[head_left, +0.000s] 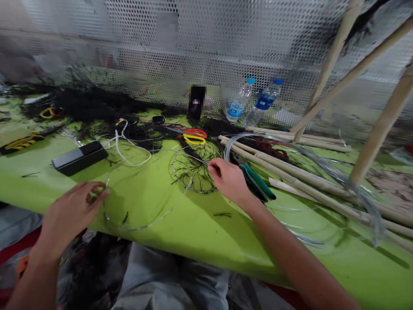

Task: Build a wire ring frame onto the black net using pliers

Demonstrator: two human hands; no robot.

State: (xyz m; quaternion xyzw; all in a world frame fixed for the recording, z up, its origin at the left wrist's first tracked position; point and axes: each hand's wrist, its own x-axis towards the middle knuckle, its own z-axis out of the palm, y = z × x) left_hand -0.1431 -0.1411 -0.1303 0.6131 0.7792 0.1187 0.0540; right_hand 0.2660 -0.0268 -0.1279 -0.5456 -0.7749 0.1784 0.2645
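Observation:
My left hand (pixel 72 209) is at the left front of the table, thumb and forefinger pinched on a thin, shiny, clear strand (pixel 151 224). The strand bows forward in a loose loop and runs toward a round hoop (pixel 174 170) filled with a web of black threads. At the hoop's right edge my right hand (pixel 227 177) has its fingers pinched together; a thin strand end shows at the fingertips. Scissors (pixel 195 137) with red and yellow handles lie just behind the hoop. Green-handled pliers (pixel 258 183) lie partly behind my right wrist.
Bamboo poles (pixel 297 172) and a coil of clear tubing (pixel 245 135) lie on the green table (pixel 180 241) at right. Two water bottles (pixel 236 103) stand by the perforated metal screen (pixel 206 47). A grey-black box (pixel 80 157), white cable (pixel 138 163) and black fibre heap (pixel 97 103) are at left.

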